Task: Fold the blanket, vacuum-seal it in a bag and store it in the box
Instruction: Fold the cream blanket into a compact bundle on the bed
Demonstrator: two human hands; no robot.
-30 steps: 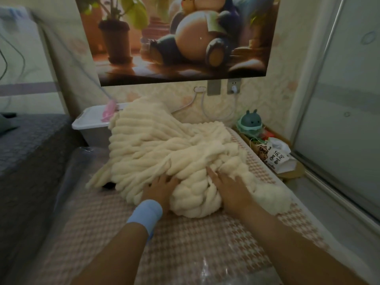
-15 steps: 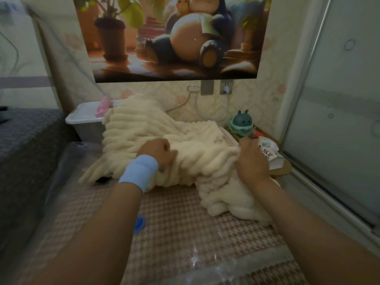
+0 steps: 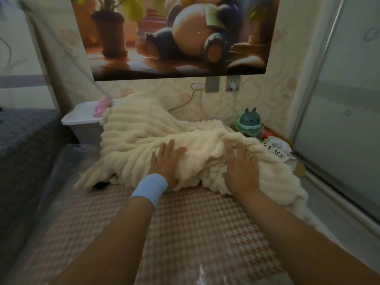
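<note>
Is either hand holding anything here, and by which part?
Nothing is held. The left hand and right hand both lie flat, fingers straight, pressing on top of the cream blanket.

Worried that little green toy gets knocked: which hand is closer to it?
Right. The right hand rests on the blanket just left of the toy; the left hand lies farther left.

Before you the cream, ribbed blanket point(image 3: 144, 136) lies unfolded in a rumpled heap. Its far left edge laps the white-lidded box point(image 3: 82, 118) at far left. The clear plastic bag point(image 3: 67, 159) spreads flat beneath.
</note>
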